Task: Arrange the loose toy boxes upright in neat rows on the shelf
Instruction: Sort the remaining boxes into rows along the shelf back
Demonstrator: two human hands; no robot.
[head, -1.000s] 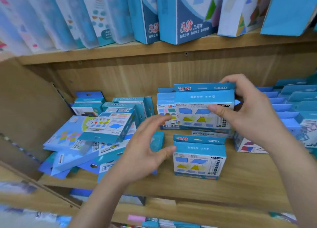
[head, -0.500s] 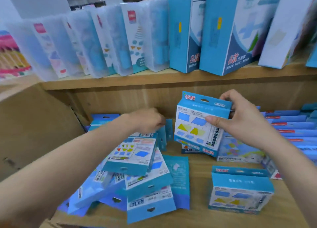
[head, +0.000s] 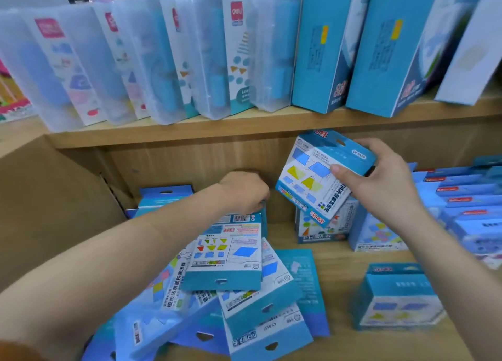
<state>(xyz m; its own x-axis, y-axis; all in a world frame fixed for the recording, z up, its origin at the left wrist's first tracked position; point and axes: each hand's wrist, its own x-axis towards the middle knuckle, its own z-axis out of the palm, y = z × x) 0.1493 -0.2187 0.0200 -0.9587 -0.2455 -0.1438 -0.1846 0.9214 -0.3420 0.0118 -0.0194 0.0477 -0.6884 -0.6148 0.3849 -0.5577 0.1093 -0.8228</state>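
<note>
My right hand holds a blue and white toy box tilted in the air near the back of the lower shelf. Reaching deep to the back wall, my left hand is closed over the top of boxes there; what it grips is hidden. Below my left arm lies a loose pile of toy boxes, flat and overlapping. One box stands alone at the front right. Upright boxes stand behind the held one.
A row of blue boxes fills the right end of the shelf. The upper shelf carries translucent cases and tall blue boxes. A wooden side panel closes the left.
The view has tilted up. My right hand has lifted and tilted its box further. My left hand has gone from the shelf's front to the back wall and closed there.
</note>
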